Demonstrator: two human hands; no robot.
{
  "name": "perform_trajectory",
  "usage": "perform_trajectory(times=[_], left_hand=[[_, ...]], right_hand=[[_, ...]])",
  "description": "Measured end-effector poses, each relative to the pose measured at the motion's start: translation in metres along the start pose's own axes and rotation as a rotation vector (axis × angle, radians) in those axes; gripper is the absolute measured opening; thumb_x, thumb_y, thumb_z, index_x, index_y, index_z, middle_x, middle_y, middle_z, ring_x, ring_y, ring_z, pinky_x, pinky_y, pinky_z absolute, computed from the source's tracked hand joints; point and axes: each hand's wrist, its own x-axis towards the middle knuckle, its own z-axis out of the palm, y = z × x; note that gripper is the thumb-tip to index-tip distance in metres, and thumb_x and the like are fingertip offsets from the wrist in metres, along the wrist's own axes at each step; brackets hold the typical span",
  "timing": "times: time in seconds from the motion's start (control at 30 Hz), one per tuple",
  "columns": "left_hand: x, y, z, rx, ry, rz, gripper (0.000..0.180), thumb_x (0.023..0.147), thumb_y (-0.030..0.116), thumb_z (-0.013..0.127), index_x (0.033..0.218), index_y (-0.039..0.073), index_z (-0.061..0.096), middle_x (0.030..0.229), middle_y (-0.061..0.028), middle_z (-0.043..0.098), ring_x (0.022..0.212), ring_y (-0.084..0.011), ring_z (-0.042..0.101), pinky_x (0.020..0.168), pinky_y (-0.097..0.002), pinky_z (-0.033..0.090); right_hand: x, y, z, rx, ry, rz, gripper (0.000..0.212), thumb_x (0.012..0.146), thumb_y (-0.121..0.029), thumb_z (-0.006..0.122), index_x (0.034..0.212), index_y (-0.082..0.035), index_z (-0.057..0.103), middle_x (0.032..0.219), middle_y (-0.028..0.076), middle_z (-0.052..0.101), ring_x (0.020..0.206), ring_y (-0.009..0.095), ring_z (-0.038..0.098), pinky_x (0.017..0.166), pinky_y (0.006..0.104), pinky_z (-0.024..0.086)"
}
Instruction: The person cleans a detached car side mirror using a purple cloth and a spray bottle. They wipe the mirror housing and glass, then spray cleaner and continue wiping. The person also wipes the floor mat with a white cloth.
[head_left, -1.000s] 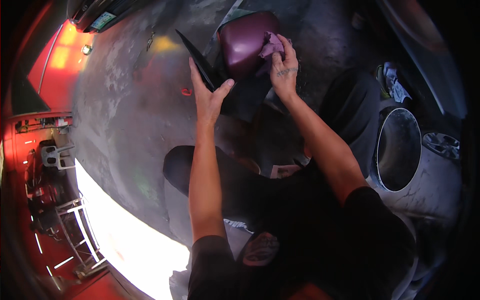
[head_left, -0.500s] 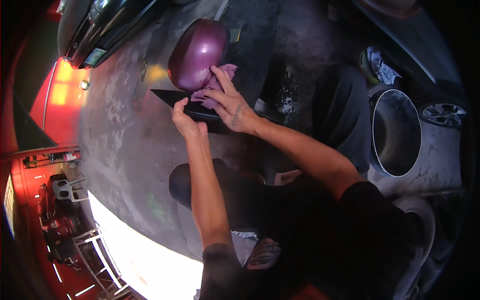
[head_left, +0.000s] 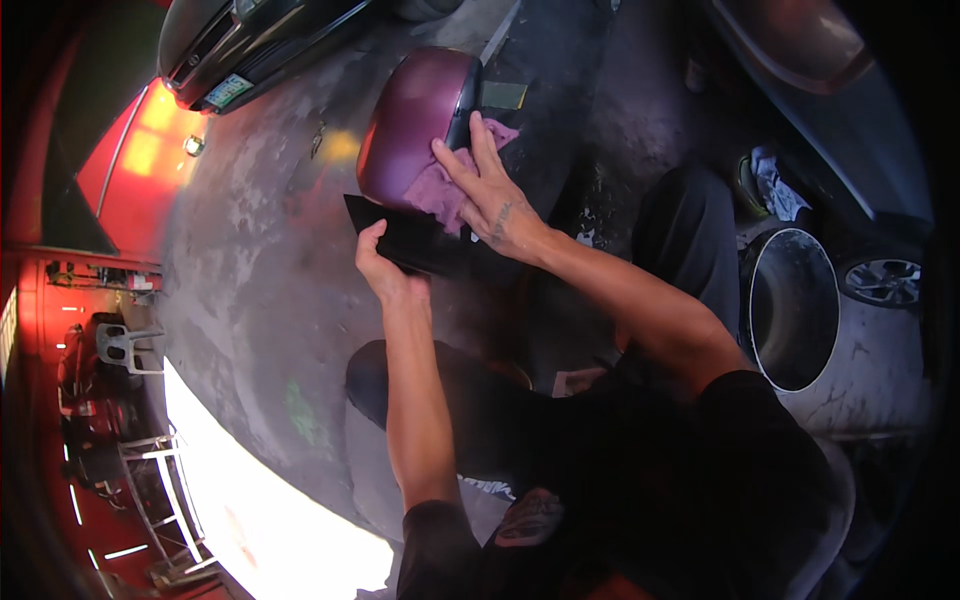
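Note:
A car side mirror (head_left: 415, 120) with a glossy purple cover hangs in front of me, tilted. My left hand (head_left: 388, 268) grips its black mounting base (head_left: 405, 238) from below, thumb along the near edge. Against the cover's lower right part, my right hand (head_left: 497, 208) presses a crumpled pink cloth (head_left: 437, 190). Its fingers are stretched over the cloth, and two fingertips reach past it onto the mirror housing. Part of the cloth shows beyond the fingers; the palm side is hidden.
A large open drum-like container (head_left: 793, 312) stands at my right, with a bunched pale rag (head_left: 777, 187) beyond it. A dark car (head_left: 270, 50) is parked far left, another car (head_left: 800, 110) at right. A plastic chair (head_left: 125, 347) and metal frame (head_left: 165, 490) stand left.
The mirror has shifted right in the view and turned, showing more of its black rim. My right hand has slid the cloth up and right along that rim; the left hand keeps its grip.

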Motion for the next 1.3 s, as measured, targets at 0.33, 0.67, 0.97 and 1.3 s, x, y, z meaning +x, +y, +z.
perform_trajectory(times=[0.33, 0.67, 0.97, 1.3], left_hand=[[-0.015, -0.001, 0.012, -0.124, -0.048, -0.06, 0.047, 0.082, 0.023, 0.06, 0.123, 0.0, 0.061, 0.118, -0.0157, 0.068, 0.109, -0.0345, 0.067, 0.096, -0.0493, 0.056], [-0.02, 0.005, 0.003, -0.096, -0.25, -0.053, 0.066, 0.079, 0.021, 0.055, 0.141, 0.0, 0.051, 0.136, -0.0209, 0.059, 0.128, -0.0401, 0.058, 0.108, -0.0619, 0.047], [-0.036, 0.0, -0.002, -0.301, -0.334, -0.102, 0.063, 0.078, 0.023, 0.058, 0.135, -0.003, 0.053, 0.135, -0.0231, 0.059, 0.128, -0.0414, 0.056, 0.11, -0.0667, 0.041], [-0.031, 0.013, -0.018, -0.295, -0.296, 0.173, 0.055, 0.083, 0.024, 0.058, 0.132, 0.0, 0.054, 0.13, -0.0173, 0.062, 0.118, -0.0386, 0.063, 0.105, -0.0596, 0.048]], right_hand=[[0.099, -0.036, -0.058, -0.079, 0.193, -0.036, 0.063, 0.088, 0.004, 0.056, 0.148, -0.011, 0.048, 0.16, 0.03, 0.028, 0.144, 0.05, 0.035, 0.12, 0.0471, 0.033], [0.122, -0.01, -0.063, -0.37, 0.083, -0.575, 0.047, 0.088, -0.01, 0.056, 0.134, -0.011, 0.063, 0.16, 0.018, 0.037, 0.146, 0.045, 0.036, 0.117, 0.0549, 0.036], [0.111, -0.055, -0.036, 0.059, 0.232, -0.133, 0.036, 0.1, -0.008, 0.048, 0.134, 0.001, 0.057, 0.147, 0.027, 0.049, 0.14, 0.045, 0.042, 0.115, 0.0441, 0.04], [0.028, -0.055, -0.104, 0.451, -0.008, 0.219, 0.033, 0.093, -0.001, 0.059, 0.125, 0.002, 0.066, 0.117, 0.016, 0.068, 0.114, 0.026, 0.068, 0.094, 0.0325, 0.054]])
